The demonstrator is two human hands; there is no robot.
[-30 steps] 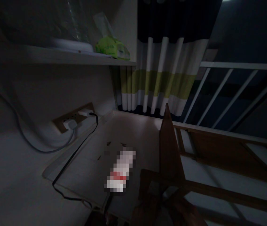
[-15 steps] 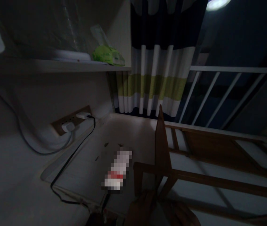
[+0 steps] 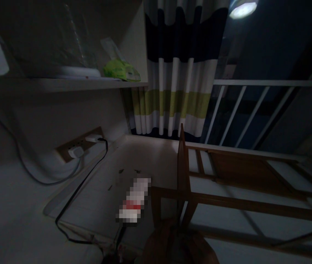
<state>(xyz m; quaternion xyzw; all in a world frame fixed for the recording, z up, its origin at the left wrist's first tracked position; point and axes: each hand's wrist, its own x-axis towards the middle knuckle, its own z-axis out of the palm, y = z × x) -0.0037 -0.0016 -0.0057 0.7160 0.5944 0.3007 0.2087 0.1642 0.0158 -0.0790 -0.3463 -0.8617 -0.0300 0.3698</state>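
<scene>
A wooden frame (image 3: 241, 190) is stood on its edge across a pale mattress (image 3: 156, 154), its upright post rising in the middle of the view. At the bottom edge two hands are dimly seen just below the frame's near corner: the left hand (image 3: 160, 244) and the right hand (image 3: 200, 249). They appear to be at or against the lower rail, but the darkness hides whether the fingers are wrapped around it, so the grip cannot be told.

Judged from this, the frame could be tipped sideways if only the near corner is steadied, since it is balanced on a narrow edge. It could fall onto the white box (image 3: 134, 200) lying just left of the post, or be snagged on the black cable (image 3: 81, 187) that is run from the wall socket (image 3: 79, 146) along the mattress edge. A green pack (image 3: 121, 70) is kept on the shelf (image 3: 62, 85) above, well apart.
</scene>
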